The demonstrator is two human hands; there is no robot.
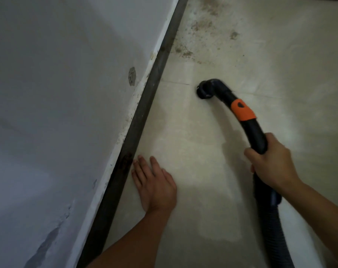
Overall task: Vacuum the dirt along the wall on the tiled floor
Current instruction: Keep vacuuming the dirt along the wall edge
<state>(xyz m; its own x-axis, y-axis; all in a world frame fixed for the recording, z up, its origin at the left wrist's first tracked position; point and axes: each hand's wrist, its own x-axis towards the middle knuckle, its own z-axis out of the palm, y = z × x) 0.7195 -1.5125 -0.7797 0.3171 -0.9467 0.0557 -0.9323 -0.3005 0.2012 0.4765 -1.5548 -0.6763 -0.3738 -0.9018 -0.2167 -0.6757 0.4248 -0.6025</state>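
While our right hand grips the wand and our left hand lies flat (fingers straight) on the floor, we should slide the nozzle toward the dirt.

Left hand: palm down, fingers straight and slightly spread, pointing away from the body; forearm bare, entering from bottom centre. Right hand: back of hand up, fingers and thumb curled round the vacuum wand; forearm bare, entering from lower right

Dim and soft-focused; the wall is shadowed at nine o'clock, the tiled floor glares pale toward three o'clock.
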